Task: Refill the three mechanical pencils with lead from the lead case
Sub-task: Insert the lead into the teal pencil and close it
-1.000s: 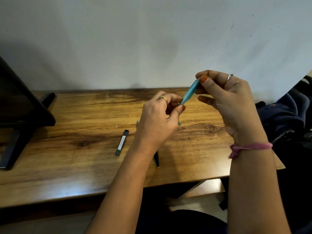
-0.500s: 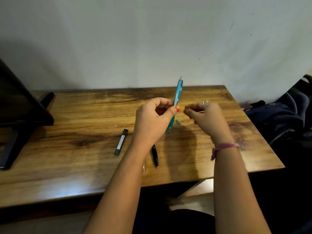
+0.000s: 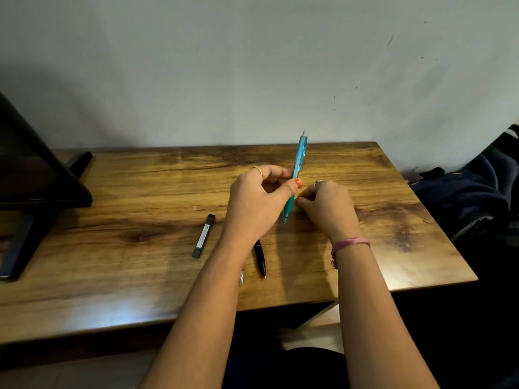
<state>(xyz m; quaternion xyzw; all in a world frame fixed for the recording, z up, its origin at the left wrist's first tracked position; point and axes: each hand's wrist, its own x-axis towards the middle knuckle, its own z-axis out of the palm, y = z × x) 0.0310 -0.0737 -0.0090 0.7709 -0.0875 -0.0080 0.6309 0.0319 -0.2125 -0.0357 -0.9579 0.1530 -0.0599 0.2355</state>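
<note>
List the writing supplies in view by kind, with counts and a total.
Teal mechanical pencil, held upright in the left hand: 1
Black pencil lying on the table: 1
Pencil mostly hidden under the left forearm: 1
Black lead case: 1
Total: 4

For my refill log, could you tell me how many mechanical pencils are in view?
2 clearly: the teal pencil held by the left hand, and the black pencil on the table beside the left forearm. A third may be hidden under that forearm.
</note>
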